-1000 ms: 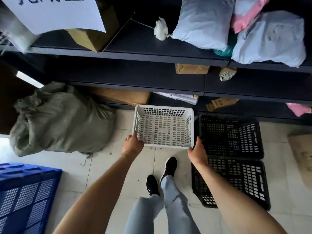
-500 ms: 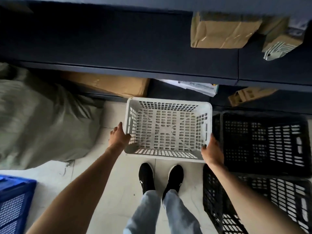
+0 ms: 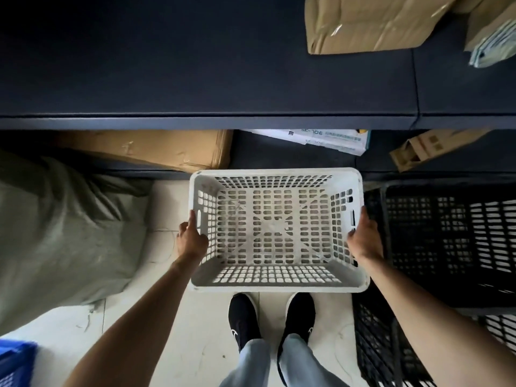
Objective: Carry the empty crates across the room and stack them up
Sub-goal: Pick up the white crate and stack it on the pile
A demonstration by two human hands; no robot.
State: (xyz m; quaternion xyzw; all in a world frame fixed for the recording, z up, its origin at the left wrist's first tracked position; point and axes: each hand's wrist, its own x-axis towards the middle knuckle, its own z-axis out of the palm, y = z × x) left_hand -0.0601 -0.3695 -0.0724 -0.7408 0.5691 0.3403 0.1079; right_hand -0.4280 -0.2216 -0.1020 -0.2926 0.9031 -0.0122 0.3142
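An empty white perforated crate [image 3: 276, 286] is in front of me, above the floor tiles and my feet. My left hand [image 3: 191, 238] grips its left short side at the handle slot, and my right hand [image 3: 363, 238] grips the right short side at the other slot. A black crate [image 3: 446, 241] stands on the floor directly to the right, almost touching the white one. A second black crate [image 3: 377, 350] lies nearer me at the lower right. A corner of a blue crate [image 3: 15, 361] shows at the bottom left.
A dark metal shelf [image 3: 206, 121] runs across just beyond the white crate, with cardboard boxes [image 3: 156, 149] under it and a box [image 3: 371, 23] on it. A large grey-green sack [image 3: 61, 227] lies on the floor to the left. My black shoes [image 3: 243, 319] stand on pale tiles.
I have leaned closer and lower toward the shelf. Both hands have slid from the crate's near corners to the handle slots on its short sides.
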